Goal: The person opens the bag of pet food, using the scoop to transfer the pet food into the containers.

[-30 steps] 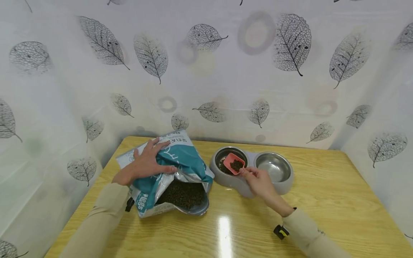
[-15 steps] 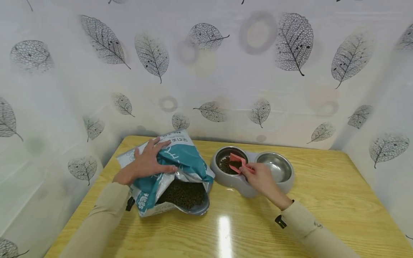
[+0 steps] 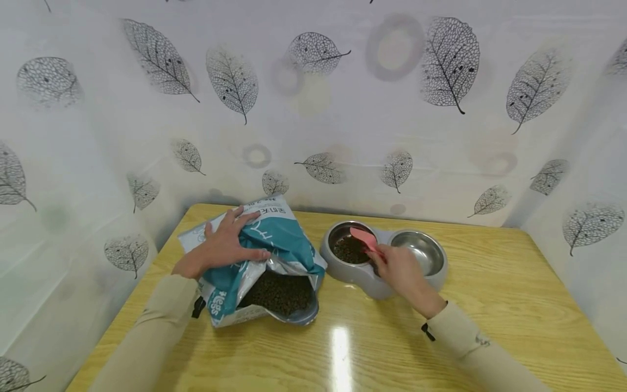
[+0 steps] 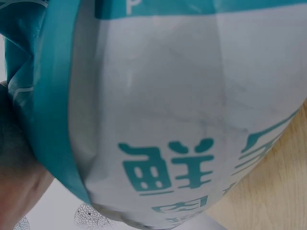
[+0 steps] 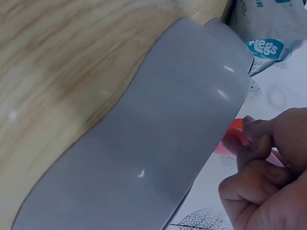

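Observation:
My right hand [image 3: 403,275] pinches the handle of a small pink scoop [image 3: 363,238], which is tipped on its side over the left bowl of a grey double pet bowl [image 3: 360,276]. Brown kibble [image 3: 349,250] lies in that steel bowl. In the right wrist view, curled fingers [image 5: 259,151] hold the scoop beside the grey bowl stand. My left hand [image 3: 222,245] rests with spread fingers on a teal and white pet food bag [image 3: 279,234]. The bag lies on its side, its mouth facing me with kibble [image 3: 279,294] showing inside.
The right steel bowl [image 3: 421,251] of the stand shows a bare, shiny inside. Everything stands on a wood-grain table [image 3: 490,305]. A pale curtain [image 3: 343,109] with leaf prints encloses the table's back and sides.
The scoop, level and holding kibble a second ago, has turned over onto its side above the left bowl. More kibble shows in that bowl. My left hand has stayed on the bag.

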`<state>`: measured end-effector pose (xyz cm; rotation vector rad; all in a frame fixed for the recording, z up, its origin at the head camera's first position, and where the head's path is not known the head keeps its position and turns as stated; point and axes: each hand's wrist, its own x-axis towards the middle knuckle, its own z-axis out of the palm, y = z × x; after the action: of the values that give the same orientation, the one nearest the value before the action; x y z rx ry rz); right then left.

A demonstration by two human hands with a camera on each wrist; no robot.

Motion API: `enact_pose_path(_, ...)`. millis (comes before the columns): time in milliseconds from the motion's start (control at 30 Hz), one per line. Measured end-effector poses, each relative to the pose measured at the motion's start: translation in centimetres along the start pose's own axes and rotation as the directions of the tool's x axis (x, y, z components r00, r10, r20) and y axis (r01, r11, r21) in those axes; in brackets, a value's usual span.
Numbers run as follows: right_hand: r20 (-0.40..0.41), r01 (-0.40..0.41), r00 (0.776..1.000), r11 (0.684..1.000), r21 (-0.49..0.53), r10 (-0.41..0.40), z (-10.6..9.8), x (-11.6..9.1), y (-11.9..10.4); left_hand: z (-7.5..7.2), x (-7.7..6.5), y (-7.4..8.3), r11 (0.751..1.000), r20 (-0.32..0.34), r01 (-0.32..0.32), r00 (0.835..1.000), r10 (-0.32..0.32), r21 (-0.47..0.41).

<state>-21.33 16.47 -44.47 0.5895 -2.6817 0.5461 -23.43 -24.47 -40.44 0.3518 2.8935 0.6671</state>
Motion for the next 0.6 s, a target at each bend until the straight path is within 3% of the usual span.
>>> enact_pose_path(167, -0.057, 0.061, 0.996, 0.993, -0.104, -0.067, 0.0, -0.4, 0.2, 0.0, 0.0, 0.1, 1.000, -0.001, -0.004, 1.000, 0.004, -0.006)
enact_pose_path(267, -0.087, 0.062, 0.994, 0.993, -0.096, -0.071, 0.0, -0.6, 0.4, -0.1, -0.1, 0.1, 1.000, -0.001, -0.007, 1.000, 0.007, -0.006)
enact_pose_path(367, -0.074, -0.004, 0.997, 1.000, -0.005, 0.004, -0.2, -0.8, 0.5, -0.1, -0.1, 0.1, 1.000, 0.000, -0.006, 1.000, 0.006, -0.008)
enact_pose_path(467, -0.029, -0.111, 0.993, 0.987, 0.118, 0.115, -0.5, -0.9, 0.5, -0.1, -0.1, 0.2, 1.000, 0.001, -0.001, 1.000, 0.001, -0.008)
enact_pose_path(533, 0.028, -0.190, 0.982, 0.960, 0.206, 0.188, -0.9, -1.0, 0.4, 0.0, 0.0, 0.2, 1.000, 0.000, 0.002, 1.000, -0.002, -0.003)
enact_pose_path(600, 0.112, -0.264, 0.964, 0.914, 0.309, 0.240, -1.3, -1.3, 0.2, 0.0, 0.0, 0.2, 1.000, 0.001, 0.003, 1.000, -0.003, -0.002)
